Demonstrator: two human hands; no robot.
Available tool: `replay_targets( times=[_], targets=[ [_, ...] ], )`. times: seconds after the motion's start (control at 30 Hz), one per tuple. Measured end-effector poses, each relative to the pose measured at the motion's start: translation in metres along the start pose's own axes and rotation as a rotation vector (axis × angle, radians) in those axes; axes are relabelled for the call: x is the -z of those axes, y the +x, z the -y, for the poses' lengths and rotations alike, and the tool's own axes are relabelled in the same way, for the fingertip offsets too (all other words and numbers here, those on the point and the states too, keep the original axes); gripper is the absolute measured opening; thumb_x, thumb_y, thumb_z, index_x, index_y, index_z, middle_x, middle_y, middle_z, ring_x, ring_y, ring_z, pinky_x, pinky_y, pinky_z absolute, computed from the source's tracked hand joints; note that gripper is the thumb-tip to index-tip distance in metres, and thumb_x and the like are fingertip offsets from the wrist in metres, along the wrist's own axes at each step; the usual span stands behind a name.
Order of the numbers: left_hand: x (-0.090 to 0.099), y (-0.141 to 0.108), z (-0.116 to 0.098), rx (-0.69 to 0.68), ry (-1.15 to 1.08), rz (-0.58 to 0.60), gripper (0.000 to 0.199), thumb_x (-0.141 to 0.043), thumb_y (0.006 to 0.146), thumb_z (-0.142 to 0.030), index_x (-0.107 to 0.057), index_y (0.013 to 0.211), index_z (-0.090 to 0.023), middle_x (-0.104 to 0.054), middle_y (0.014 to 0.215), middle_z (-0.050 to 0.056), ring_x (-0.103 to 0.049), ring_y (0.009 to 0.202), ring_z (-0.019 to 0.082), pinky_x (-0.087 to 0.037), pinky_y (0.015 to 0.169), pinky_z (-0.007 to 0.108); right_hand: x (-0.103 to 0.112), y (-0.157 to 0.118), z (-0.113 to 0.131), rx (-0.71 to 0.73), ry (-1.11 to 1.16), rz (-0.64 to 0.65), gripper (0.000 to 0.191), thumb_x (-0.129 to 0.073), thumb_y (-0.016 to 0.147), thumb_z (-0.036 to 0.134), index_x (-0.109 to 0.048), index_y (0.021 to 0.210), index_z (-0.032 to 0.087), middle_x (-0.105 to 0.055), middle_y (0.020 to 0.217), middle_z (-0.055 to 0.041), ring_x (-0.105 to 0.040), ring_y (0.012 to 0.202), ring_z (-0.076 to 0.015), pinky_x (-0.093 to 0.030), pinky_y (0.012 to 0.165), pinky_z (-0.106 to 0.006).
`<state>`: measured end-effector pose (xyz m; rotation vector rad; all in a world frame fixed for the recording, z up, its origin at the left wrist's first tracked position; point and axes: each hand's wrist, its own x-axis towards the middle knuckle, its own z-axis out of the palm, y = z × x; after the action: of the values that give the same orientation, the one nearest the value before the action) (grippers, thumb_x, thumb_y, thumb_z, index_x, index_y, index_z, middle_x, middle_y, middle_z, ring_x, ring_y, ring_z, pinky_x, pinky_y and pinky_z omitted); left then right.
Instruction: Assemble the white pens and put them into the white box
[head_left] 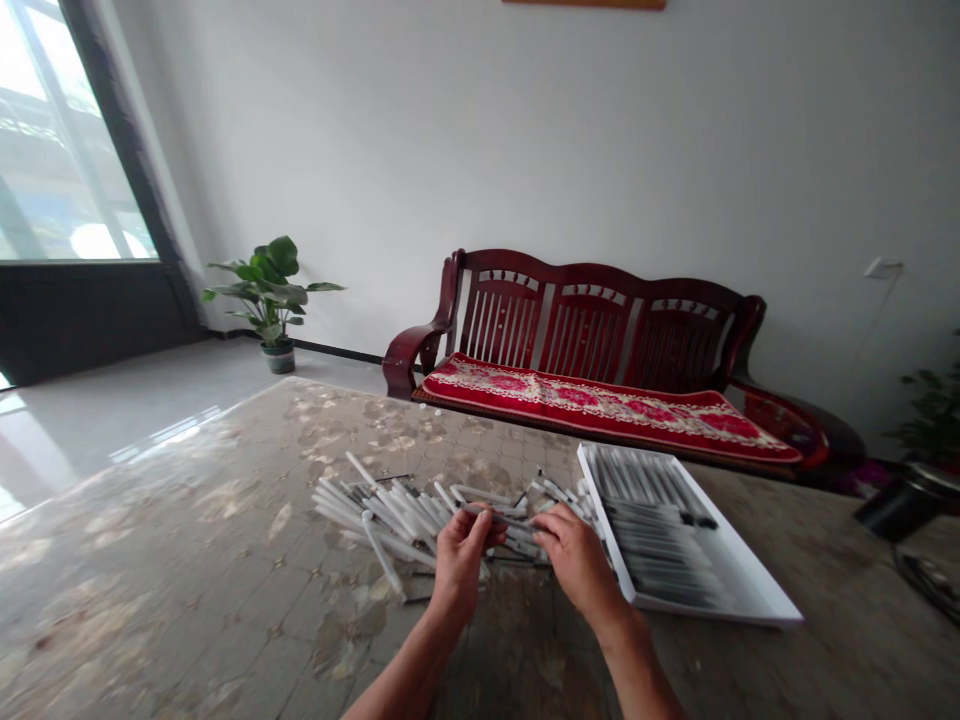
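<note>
Left hand (466,548) and right hand (574,545) are gripping a pen (506,519) between them, fingertips at its ends. Loose pens (405,515) are lying just beyond on the desk (225,590); a white tray (742,570) of pens is sitting beside the right hand.

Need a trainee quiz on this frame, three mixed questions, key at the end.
1. Multiple choice. From the wearer's viewpoint, where is the loose pile of slim white pieces?
A) To the right of the white tray
B) To the left of the white tray
C) Inside the white tray

2. True or false. The rows of slim pieces in the white tray cover its whole floor.

3. Short answer. The left hand and right hand have a slim dark piece between their fingers. Which hand is nearer the white tray?

Key: 1 B; 2 false, a bare strip shows along the tray's right side; 3 the right hand.
</note>
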<state>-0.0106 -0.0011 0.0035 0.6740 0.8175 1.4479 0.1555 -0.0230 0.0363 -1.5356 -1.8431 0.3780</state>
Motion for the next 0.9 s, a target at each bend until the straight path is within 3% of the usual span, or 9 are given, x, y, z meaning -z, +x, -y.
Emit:
replay_targets(
  times=[0.17, 0.33, 0.43, 0.53, 0.67, 0.77, 0.9],
  targets=[
    [0.004, -0.001, 0.002, 0.002, 0.047, 0.079, 0.039, -0.083, 0.060, -0.048, -0.068, 0.079, -0.016, -0.072, 0.071, 0.004, -0.068, 0.063, 0.017, -0.055, 0.060, 0.027, 0.011, -0.004, 0.010, -0.072, 0.064, 0.145, 0.022, -0.056, 0.079, 0.015, -0.075, 0.086, 0.025, -0.071, 0.088, -0.0023, -0.066, 0.084, -0.0190, -0.047, 0.077, -0.028],
    [0.001, -0.003, 0.005, 0.041, 0.048, 0.097, 0.042, -0.083, 0.060, -0.048, -0.068, 0.083, -0.017, -0.073, 0.075, 0.004, -0.069, 0.066, 0.019, -0.056, 0.062, 0.029, 0.022, 0.001, 0.011, 0.031, -0.048, 0.153, 0.022, -0.057, 0.082, 0.019, -0.075, 0.092, 0.028, -0.071, 0.093, -0.0025, -0.063, 0.093, -0.0205, -0.045, 0.081, -0.029],
    [0.002, -0.002, 0.001, 0.002, 0.088, 0.072, 0.050, -0.082, 0.060, -0.050, -0.067, 0.096, -0.018, -0.074, 0.087, 0.006, -0.071, 0.071, 0.022, -0.056, 0.061, 0.030, 0.052, 0.014, -0.020, 0.020, -0.173, 0.053, 0.019, -0.057, 0.083, 0.021, -0.075, 0.090, 0.025, -0.071, 0.092, -0.0034, -0.061, 0.094, -0.0217, -0.044, 0.085, -0.031],
    [0.005, 0.000, -0.003, -0.109, 0.159, -0.013, 0.052, -0.076, 0.066, -0.054, -0.065, 0.101, -0.018, -0.072, 0.088, 0.006, -0.068, 0.066, 0.019, -0.053, 0.054, 0.027, 0.100, 0.028, -0.072, -0.063, -0.394, -0.056, 0.021, -0.057, 0.084, 0.025, -0.075, 0.095, 0.024, -0.072, 0.097, -0.0051, -0.060, 0.095, -0.0238, -0.042, 0.086, -0.033],
    [0.008, 0.003, -0.004, -0.217, 0.224, -0.111, 0.050, -0.067, 0.072, -0.061, -0.065, 0.097, -0.018, -0.070, 0.082, 0.005, -0.062, 0.058, 0.016, -0.047, 0.048, 0.025, 0.152, 0.035, -0.134, -0.184, -0.578, 0.002, 0.023, -0.057, 0.082, 0.019, -0.076, 0.095, 0.022, -0.073, 0.101, -0.0064, -0.060, 0.098, -0.0241, -0.042, 0.087, -0.032],
    [0.008, 0.004, -0.003, -0.252, 0.252, -0.130, 0.049, -0.063, 0.075, -0.062, -0.065, 0.096, -0.018, -0.069, 0.081, 0.004, -0.060, 0.057, 0.015, -0.046, 0.048, 0.025, 0.161, 0.033, -0.158, -0.216, -0.607, 0.027, 0.023, -0.059, 0.078, 0.015, -0.077, 0.088, 0.023, -0.074, 0.096, -0.0049, -0.061, 0.096, -0.0233, -0.042, 0.086, -0.031],
    [0.008, 0.004, -0.002, -0.278, 0.272, -0.134, 0.047, -0.060, 0.079, -0.061, -0.064, 0.096, -0.018, -0.068, 0.081, 0.003, -0.058, 0.055, 0.014, -0.045, 0.048, 0.024, 0.153, 0.031, -0.174, -0.227, -0.607, 0.037, 0.024, -0.060, 0.075, 0.013, -0.078, 0.087, 0.025, -0.075, 0.094, -0.0027, -0.063, 0.097, -0.0210, -0.043, 0.086, -0.027]
  ],
)
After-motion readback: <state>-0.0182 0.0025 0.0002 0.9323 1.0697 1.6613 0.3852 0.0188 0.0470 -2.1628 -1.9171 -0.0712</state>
